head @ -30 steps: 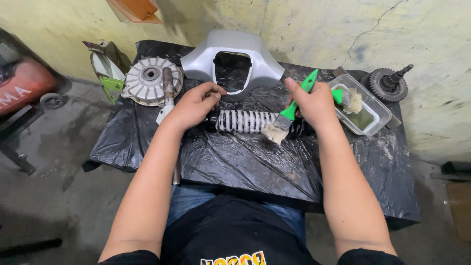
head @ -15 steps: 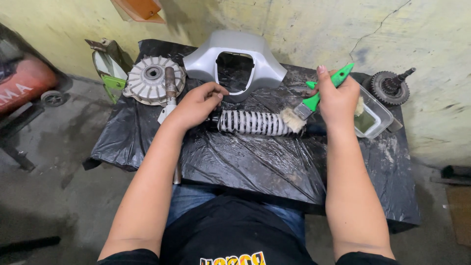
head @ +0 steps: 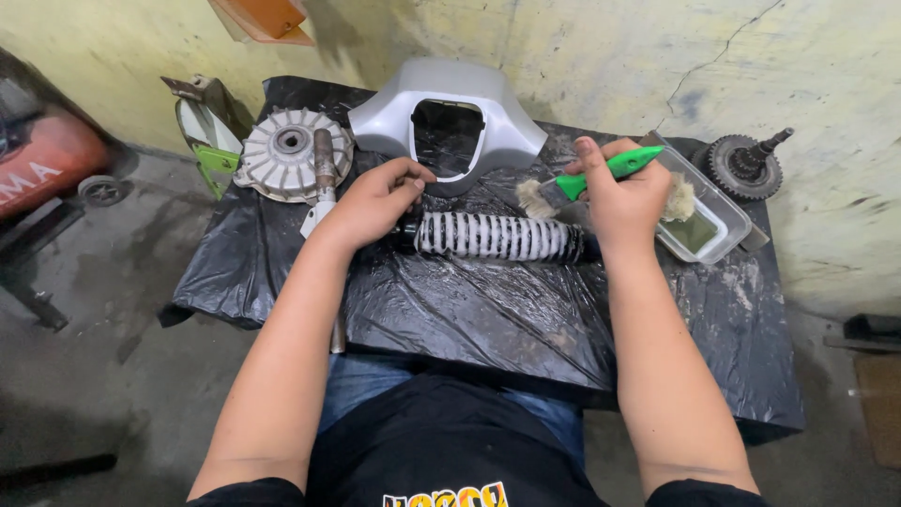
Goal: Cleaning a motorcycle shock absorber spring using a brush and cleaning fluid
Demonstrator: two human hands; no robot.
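green brush above coil spring

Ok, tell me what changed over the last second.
The right hand swung the green-handled brush around: its bristles left the coil spring and now point left, above it. The left hand stayed on the spring's left end; spring, grey cover and tray unmoved.

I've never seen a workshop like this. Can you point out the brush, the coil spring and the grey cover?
Brush (head: pixel 601 172), head view, on its green handle.
Coil spring (head: pixel 493 237), head view, mid-coils.
Grey cover (head: pixel 446 80), head view, top edge.
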